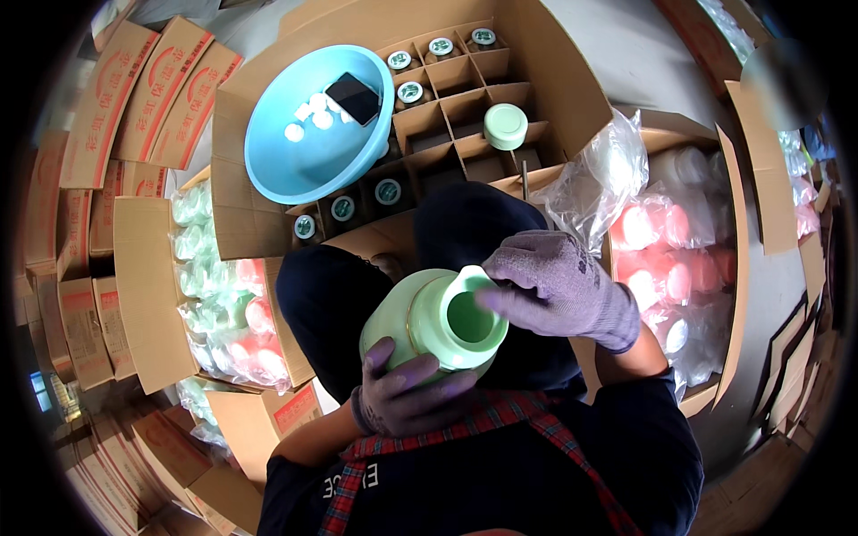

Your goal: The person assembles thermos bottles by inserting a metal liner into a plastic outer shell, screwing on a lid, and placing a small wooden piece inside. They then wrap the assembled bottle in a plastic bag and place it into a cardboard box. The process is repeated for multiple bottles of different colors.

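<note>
A light green jug-shaped flask body with a wide round mouth and a small pouring lip lies tilted over my lap, its mouth facing up and to the right. My left hand, in a grey-purple glove, is wrapped round its lower side. My right hand, gloved alike, is closed at the right edge of the mouth. One of its digits is smeared by motion over the opening. Whether anything small sits between those fingers is hidden. Beyond my knees, a pale green round lid rests on the carton's dividers.
Ahead stands a divided carton with several lidded bottles. A blue basin on it holds a black phone and white pieces. Cartons of bagged green and red parts and red parts flank me.
</note>
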`<state>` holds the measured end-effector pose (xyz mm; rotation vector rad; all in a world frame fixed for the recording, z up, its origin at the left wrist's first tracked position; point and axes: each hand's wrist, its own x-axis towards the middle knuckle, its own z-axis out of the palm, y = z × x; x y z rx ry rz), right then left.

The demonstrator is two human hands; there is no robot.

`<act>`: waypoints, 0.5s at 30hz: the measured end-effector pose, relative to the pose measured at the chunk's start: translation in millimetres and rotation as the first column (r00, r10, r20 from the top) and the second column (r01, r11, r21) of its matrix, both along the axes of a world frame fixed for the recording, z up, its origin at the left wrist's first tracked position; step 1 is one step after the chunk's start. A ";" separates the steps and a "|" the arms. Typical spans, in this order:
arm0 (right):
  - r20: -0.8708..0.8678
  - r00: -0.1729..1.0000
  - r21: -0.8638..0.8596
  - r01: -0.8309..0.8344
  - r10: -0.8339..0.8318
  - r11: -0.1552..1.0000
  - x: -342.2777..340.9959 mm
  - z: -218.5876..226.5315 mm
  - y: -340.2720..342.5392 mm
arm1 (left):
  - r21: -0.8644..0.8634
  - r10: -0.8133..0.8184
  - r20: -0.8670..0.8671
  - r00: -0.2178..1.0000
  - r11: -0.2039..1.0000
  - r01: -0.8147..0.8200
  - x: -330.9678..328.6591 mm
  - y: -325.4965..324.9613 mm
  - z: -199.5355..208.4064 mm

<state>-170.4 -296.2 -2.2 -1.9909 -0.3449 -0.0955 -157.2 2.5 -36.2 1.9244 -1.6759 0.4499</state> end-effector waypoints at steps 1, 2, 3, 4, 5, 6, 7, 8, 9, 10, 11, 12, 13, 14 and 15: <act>0.041 0.995 0.071 0.085 -0.088 0.994 -7.0 -5.7 3.6 | 0.007 0.001 -0.012 1.000 1.000 -0.001 -0.8 0.1 0.0; 0.080 0.981 0.139 0.166 -0.178 0.976 -12.8 -11.7 6.7 | 0.007 -0.004 -0.003 1.000 1.000 0.004 -1.2 0.4 1.2; -0.039 0.948 0.401 0.304 -0.316 0.864 -14.3 -13.2 -9.6 | 0.007 0.005 0.009 1.000 1.000 -0.005 -3.9 0.5 1.7; -0.151 0.889 0.670 0.413 -0.432 0.617 -16.2 -15.2 -25.2 | 0.007 0.018 0.021 1.000 1.000 -0.018 -6.8 1.1 2.0; -0.238 0.811 0.836 0.451 -0.534 0.312 -20.7 -15.4 -41.9 | 0.011 0.009 0.031 0.999 1.000 -0.009 -9.8 1.0 2.5; -0.294 0.659 0.705 0.639 -0.693 0.308 -19.9 -24.6 -48.4 | 0.022 -0.007 0.047 0.999 1.000 0.005 -8.7 1.9 2.3; -0.237 0.645 0.473 0.730 -0.727 0.494 -26.2 -42.1 -54.0 | 0.033 -0.020 0.064 0.998 0.999 0.018 -7.9 2.4 2.5; -0.117 0.685 0.290 0.716 -0.719 0.635 -27.7 -61.0 -45.8 | 0.027 -0.028 0.060 0.998 0.999 0.027 -8.2 3.8 2.8; -0.006 0.732 0.077 0.680 -0.682 0.729 -31.4 -77.7 -37.4 | 0.017 -0.035 0.052 0.998 0.999 0.035 -8.3 3.5 3.3; 0.004 0.827 -0.258 0.544 -0.563 0.798 -43.4 -97.3 -39.0 | 0.004 -0.040 0.047 0.998 0.999 0.040 -9.0 2.4 2.4; -0.036 0.899 -0.564 0.343 -0.437 0.751 -55.6 -108.1 -42.7 | -0.012 -0.045 -0.011 0.999 0.999 0.045 -10.4 3.7 2.9; -0.196 0.886 -0.361 0.334 -0.421 0.871 -55.7 -100.5 -35.3 | -0.024 -0.055 -0.067 0.996 0.998 0.054 -10.4 7.5 4.1; -0.344 0.858 -0.142 0.353 -0.381 0.925 -56.1 -91.5 -28.0 | -0.037 -0.066 -0.122 0.990 0.997 0.062 -11.3 9.5 4.3; -0.346 0.880 0.194 0.406 -0.325 0.893 -57.3 -83.8 -12.7 | -0.143 -0.081 -0.152 0.985 0.988 0.059 -11.0 10.6 -2.0; -0.328 0.907 0.511 0.406 -0.265 0.758 -56.3 -71.7 3.5 | -0.171 -0.121 -0.200 0.972 0.981 0.087 -6.7 11.8 -6.4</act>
